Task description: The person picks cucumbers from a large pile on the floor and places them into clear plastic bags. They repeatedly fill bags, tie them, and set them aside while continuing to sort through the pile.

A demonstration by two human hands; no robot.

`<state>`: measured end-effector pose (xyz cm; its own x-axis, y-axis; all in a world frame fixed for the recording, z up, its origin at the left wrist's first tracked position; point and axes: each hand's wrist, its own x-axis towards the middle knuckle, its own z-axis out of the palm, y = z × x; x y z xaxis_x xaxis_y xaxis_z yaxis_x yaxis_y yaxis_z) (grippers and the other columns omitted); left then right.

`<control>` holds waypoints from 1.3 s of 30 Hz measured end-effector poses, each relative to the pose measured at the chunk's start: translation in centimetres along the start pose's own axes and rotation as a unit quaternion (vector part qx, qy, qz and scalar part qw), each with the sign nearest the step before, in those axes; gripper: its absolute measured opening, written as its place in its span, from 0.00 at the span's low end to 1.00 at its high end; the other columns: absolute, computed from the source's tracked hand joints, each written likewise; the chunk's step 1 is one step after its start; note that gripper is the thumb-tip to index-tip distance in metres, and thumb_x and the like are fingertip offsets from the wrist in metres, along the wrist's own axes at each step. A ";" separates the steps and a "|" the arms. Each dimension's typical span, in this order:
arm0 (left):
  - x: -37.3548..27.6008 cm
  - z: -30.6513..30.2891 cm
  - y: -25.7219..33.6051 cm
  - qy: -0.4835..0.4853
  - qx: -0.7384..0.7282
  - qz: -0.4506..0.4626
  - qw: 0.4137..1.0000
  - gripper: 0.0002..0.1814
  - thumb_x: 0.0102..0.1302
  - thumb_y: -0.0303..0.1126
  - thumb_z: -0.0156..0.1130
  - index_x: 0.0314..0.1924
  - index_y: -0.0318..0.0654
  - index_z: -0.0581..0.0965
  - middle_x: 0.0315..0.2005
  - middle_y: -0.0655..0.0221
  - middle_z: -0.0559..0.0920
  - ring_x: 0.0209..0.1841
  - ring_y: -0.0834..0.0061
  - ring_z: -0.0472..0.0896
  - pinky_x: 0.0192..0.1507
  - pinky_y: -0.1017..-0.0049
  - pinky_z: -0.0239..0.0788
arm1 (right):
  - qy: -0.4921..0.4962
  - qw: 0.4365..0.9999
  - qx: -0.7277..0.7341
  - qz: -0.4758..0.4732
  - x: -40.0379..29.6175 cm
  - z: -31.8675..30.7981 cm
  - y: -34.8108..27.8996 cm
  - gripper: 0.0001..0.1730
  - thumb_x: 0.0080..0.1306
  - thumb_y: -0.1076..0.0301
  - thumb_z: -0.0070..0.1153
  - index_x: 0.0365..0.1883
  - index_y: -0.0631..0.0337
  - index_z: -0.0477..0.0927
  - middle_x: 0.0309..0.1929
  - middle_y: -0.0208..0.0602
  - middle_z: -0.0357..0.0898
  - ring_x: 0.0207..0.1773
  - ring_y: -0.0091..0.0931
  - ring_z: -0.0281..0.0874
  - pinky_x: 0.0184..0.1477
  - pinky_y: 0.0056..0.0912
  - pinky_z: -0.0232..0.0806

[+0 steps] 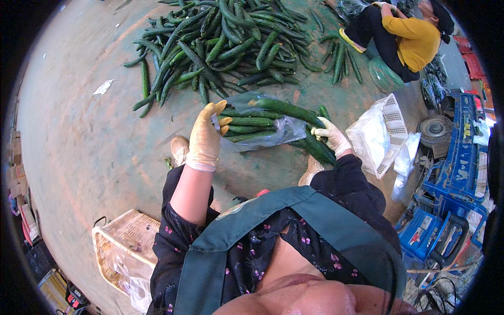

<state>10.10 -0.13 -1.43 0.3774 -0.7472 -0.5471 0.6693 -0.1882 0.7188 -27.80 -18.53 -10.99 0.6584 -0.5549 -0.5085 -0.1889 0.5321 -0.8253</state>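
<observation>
A clear plastic bag [256, 143] lies in front of me with several long green cucumbers [252, 121] inside. My left hand [208, 132], in a pale work glove, grips the bag at its left end, fingers along its edge. The gloved right hand [330, 136] is closed around the end of a dark cucumber [285, 108], which slants over the bag's upper side. Below that hand, more cucumbers [315, 147] stick out at the bag's right end; whether the hand also holds them is hidden.
A big heap of cucumbers [228, 43] covers the floor ahead, with a smaller group [340, 59] to its right. A white plastic crate [388, 134] with plastic bags stands at right, another crate [130, 236] at lower left. A person in yellow [413, 39] sits beyond; a blue cart [453, 157] is far right.
</observation>
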 end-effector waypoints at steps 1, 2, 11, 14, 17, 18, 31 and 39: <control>0.2 -0.3 0.0 -0.004 -0.006 -0.001 1.000 0.26 0.72 0.51 0.50 0.57 0.37 0.77 0.53 0.70 0.80 0.42 0.72 0.79 0.42 0.77 0.66 | -0.001 0.999 -0.055 -0.002 0.9 1.1 -0.5 0.29 0.57 0.72 0.64 0.59 0.62 0.73 0.41 0.32 0.80 0.36 0.18 0.75 0.38 0.20 0.66; 0.3 -0.3 0.2 -0.002 -0.008 0.004 1.000 0.26 0.72 0.51 0.50 0.57 0.38 0.77 0.53 0.70 0.80 0.42 0.72 0.79 0.43 0.76 0.66 | -0.003 0.994 -0.109 -0.004 2.1 2.1 -0.8 0.30 0.57 0.73 0.64 0.59 0.61 0.73 0.42 0.32 0.81 0.38 0.19 0.77 0.40 0.21 0.68; -0.2 0.2 0.6 0.013 -0.007 -0.002 1.000 0.26 0.71 0.50 0.53 0.55 0.35 0.78 0.51 0.66 0.82 0.40 0.70 0.80 0.41 0.75 0.68 | -0.078 0.988 -0.133 0.010 10.2 7.0 2.0 0.33 0.55 0.81 0.63 0.61 0.61 0.73 0.48 0.33 0.80 0.49 0.25 0.79 0.56 0.28 0.70; 0.1 -0.2 0.5 0.008 -0.020 -0.005 1.000 0.26 0.70 0.49 0.54 0.56 0.35 0.77 0.52 0.66 0.82 0.39 0.71 0.80 0.40 0.76 0.68 | -0.077 0.989 -0.126 0.006 10.3 7.3 1.8 0.32 0.55 0.81 0.63 0.61 0.62 0.73 0.49 0.33 0.81 0.50 0.25 0.79 0.57 0.30 0.70; 0.5 -0.7 0.2 0.001 -0.030 -0.008 1.000 0.26 0.71 0.49 0.53 0.56 0.34 0.77 0.52 0.65 0.82 0.39 0.71 0.80 0.40 0.76 0.68 | -0.081 0.989 -0.125 -0.007 9.6 7.6 1.2 0.30 0.55 0.79 0.63 0.59 0.62 0.75 0.46 0.33 0.82 0.49 0.24 0.80 0.57 0.29 0.69; 0.5 -0.9 0.2 -0.003 -0.036 -0.007 0.999 0.26 0.71 0.49 0.53 0.56 0.34 0.77 0.52 0.65 0.82 0.39 0.71 0.80 0.40 0.76 0.68 | -0.088 0.989 -0.121 -0.008 8.9 7.5 0.4 0.30 0.55 0.77 0.63 0.59 0.63 0.75 0.45 0.33 0.82 0.49 0.25 0.80 0.57 0.29 0.69; -0.2 1.1 0.0 -0.032 -0.014 -0.032 0.999 0.27 0.70 0.50 0.53 0.56 0.35 0.78 0.49 0.70 0.82 0.39 0.74 0.78 0.41 0.78 0.66 | 0.319 0.948 0.015 0.014 -5.3 -12.5 3.7 0.24 0.59 0.74 0.63 0.55 0.61 0.77 0.44 0.30 0.83 0.44 0.21 0.80 0.45 0.19 0.73; -0.5 3.2 0.0 -0.006 0.022 -0.028 0.999 0.24 0.72 0.49 0.52 0.54 0.36 0.79 0.49 0.68 0.82 0.39 0.76 0.78 0.40 0.78 0.67 | 0.217 0.827 -0.429 0.292 -9.4 -18.6 14.6 0.30 0.51 0.74 0.65 0.56 0.63 0.79 0.47 0.38 0.83 0.49 0.33 0.79 0.54 0.34 0.68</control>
<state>7.87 -1.75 0.18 0.3325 -0.7423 -0.5818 0.6596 -0.2579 0.7060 -50.26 -17.43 -22.87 -0.0157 -0.6392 -0.7689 -0.9524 0.2436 -0.1831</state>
